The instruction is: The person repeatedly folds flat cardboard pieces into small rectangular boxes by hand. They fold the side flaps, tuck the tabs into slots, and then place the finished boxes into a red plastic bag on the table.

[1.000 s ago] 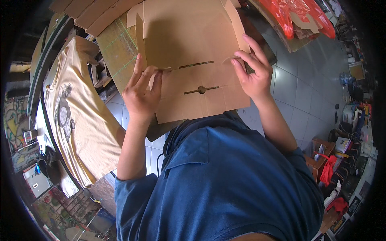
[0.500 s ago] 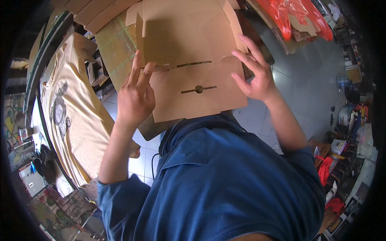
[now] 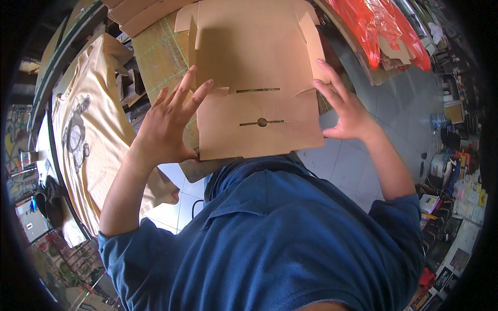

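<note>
A partly folded brown cardboard box [image 3: 259, 140] lies in front of me, its near panel flat toward my body. That panel has a slot with a round hole in the middle, and a second slot runs along the crease behind it. Its side flaps stand up at left and right. My left hand [image 3: 168, 124] is at the box's left edge, fingers spread, the thumb by the near left corner. Along the right edge is my right hand [image 3: 347, 111], also open, fingertips by the right side flap and thumb beside the near panel. Whether the fingertips press the cardboard, I cannot tell.
A worn cutting board with green grid lines [image 3: 161, 57] lies under the box. To the left hangs a cream T-shirt [image 3: 98, 135] with a dark print. Stacked cardboard [image 3: 145, 13] stands at the far left, and a red plastic bag [image 3: 378, 31] lies far right.
My left hand has moved outward to the left edge and spread its fingers. My right hand has moved slightly right and nearer, its thumb now beside the near panel.
</note>
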### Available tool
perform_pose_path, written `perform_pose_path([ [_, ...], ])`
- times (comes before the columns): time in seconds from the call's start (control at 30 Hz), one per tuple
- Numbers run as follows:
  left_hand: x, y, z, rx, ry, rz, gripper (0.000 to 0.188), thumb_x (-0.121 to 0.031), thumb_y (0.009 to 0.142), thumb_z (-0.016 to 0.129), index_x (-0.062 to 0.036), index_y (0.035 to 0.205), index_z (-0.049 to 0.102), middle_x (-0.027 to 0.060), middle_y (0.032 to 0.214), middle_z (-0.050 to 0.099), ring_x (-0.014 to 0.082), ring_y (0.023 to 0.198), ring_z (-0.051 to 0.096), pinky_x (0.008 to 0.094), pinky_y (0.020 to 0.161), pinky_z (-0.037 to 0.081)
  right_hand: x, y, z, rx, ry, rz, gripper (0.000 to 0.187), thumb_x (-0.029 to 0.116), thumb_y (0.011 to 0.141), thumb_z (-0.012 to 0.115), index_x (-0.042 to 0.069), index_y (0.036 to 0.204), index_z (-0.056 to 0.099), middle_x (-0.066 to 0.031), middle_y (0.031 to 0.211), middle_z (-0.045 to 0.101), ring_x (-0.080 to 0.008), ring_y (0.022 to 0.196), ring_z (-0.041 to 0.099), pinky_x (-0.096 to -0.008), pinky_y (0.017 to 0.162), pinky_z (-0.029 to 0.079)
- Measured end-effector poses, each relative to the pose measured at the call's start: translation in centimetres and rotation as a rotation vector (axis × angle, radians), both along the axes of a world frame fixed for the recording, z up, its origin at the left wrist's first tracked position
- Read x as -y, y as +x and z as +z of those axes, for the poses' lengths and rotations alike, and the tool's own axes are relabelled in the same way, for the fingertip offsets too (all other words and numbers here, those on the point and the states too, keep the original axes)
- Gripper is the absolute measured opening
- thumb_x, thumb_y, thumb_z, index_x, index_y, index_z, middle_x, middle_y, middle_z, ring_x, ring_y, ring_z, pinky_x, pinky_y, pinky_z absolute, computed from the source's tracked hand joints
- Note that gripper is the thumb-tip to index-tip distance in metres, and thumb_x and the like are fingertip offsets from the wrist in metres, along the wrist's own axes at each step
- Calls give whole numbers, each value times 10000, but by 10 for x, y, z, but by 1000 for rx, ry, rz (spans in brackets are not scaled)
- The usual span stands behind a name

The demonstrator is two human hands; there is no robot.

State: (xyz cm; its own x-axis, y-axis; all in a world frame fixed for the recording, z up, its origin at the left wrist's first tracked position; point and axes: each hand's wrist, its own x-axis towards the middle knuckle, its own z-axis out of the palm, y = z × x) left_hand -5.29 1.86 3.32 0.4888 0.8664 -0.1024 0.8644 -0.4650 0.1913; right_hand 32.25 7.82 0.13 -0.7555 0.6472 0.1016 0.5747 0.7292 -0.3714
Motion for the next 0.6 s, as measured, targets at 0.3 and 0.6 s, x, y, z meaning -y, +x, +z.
perform_pose_path([
  [0.3, -6, -4, -49, 416, 290, 58, 836, -172, 681, 806, -112, 1408, 397, 218, 1415, 405, 380, 1215, 505, 472, 987, 430, -2, -17, -24, -449, 265, -104, 592, 173, 757, 768, 81, 1287, 520, -174, 1368, 476, -364, 1219, 508, -400, 973, 457],
  [0.6, -9, 31, -72, 822, 521, 430, 649, -85, 825, 703, -42, 1396, 397, 186, 1052, 667, 334, 864, 681, 364, 819, 518, -3, -54, -67, -1038, 298, -423, 634, 135, 778, 773, 60, 1324, 460, -161, 1199, 593, -267, 984, 656, -267, 607, 550],
])
